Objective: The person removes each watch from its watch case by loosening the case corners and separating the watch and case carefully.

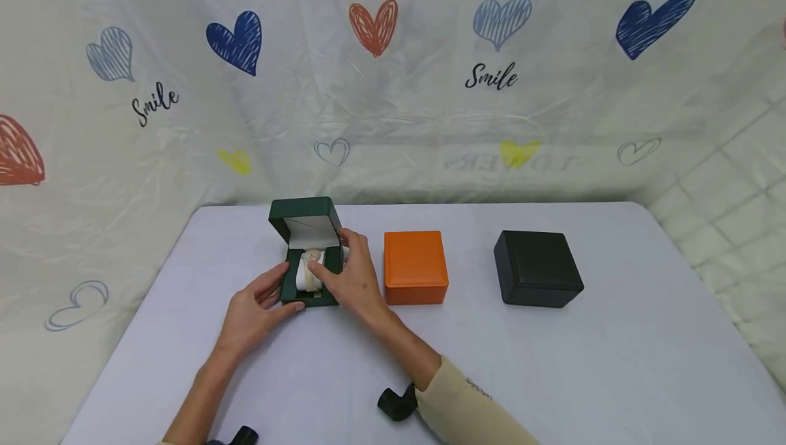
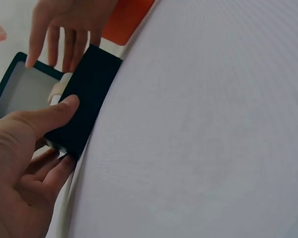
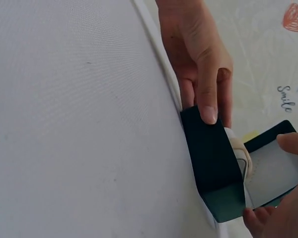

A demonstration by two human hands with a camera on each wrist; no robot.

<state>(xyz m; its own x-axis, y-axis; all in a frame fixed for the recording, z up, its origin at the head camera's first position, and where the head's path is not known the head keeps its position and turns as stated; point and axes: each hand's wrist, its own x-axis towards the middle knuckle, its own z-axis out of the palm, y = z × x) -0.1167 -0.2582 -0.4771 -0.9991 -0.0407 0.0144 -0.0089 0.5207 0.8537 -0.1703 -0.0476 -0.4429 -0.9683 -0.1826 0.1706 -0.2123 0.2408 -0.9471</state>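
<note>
An open green watch box [image 1: 311, 301] stands toward the left of the table, its lid raised at the back. Inside lies a pale watch [image 1: 311, 286] on a white cushion. My left hand [image 1: 253, 315] grips the box's left end, thumb on the front wall and fingers round the side. In the left wrist view that thumb presses the dark green front. My right hand [image 1: 356, 280] is at the box's right end. Its thumb hovers over the watch, with the other fingers extended beside the right wall. The right wrist view shows fingertips [image 3: 252, 218] at the box's edge.
An orange box [image 1: 415, 259] with its lid closed stands just right of the green one. Farther right is a closed black box [image 1: 538, 267]. The white-covered table [image 1: 602, 370] ends at a back edge before a curtain [image 1: 417, 104] printed with hearts.
</note>
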